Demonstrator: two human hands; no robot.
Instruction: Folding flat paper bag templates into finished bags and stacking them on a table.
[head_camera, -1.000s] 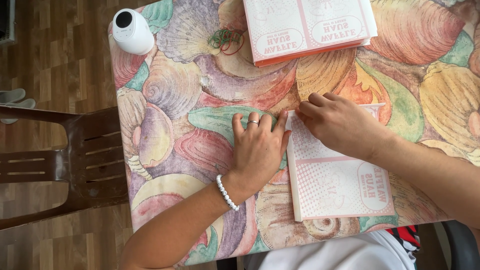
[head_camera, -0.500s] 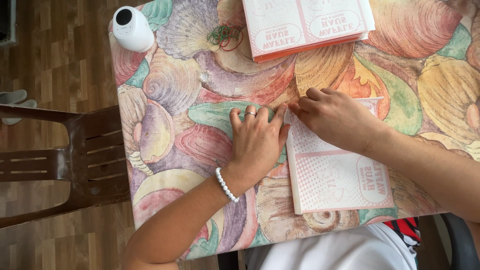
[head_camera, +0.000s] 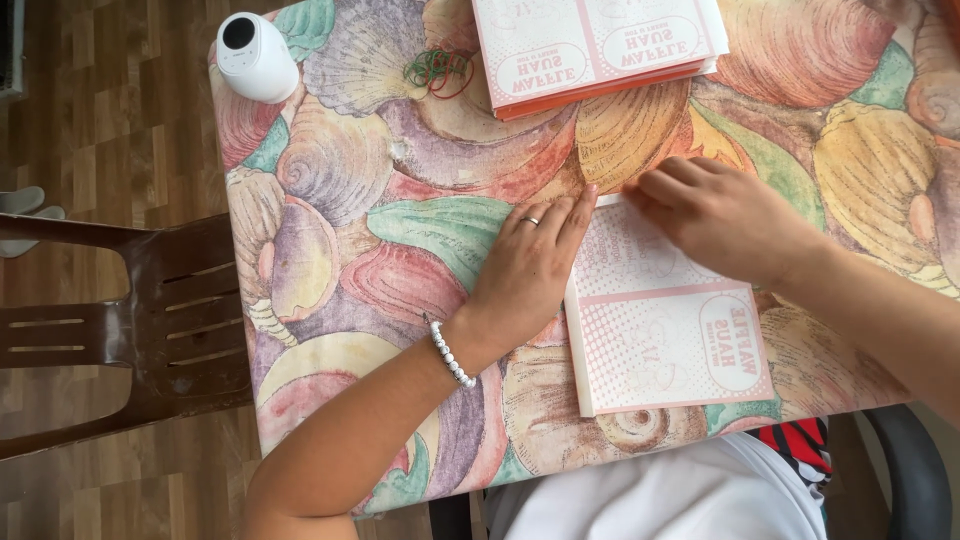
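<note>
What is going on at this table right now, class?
A person presses both hands on a pink-and-white printed paper sheet lying on the shell-patterned tablecloth. The left hand lies flat along its left edge; the right hand rests on its top. A stack of similar sheets lies further up the table.

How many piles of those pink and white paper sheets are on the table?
2. One pile lies near the table's front edge under the left hand and right hand; the other pile sits at the far edge, partly cut off.
</note>
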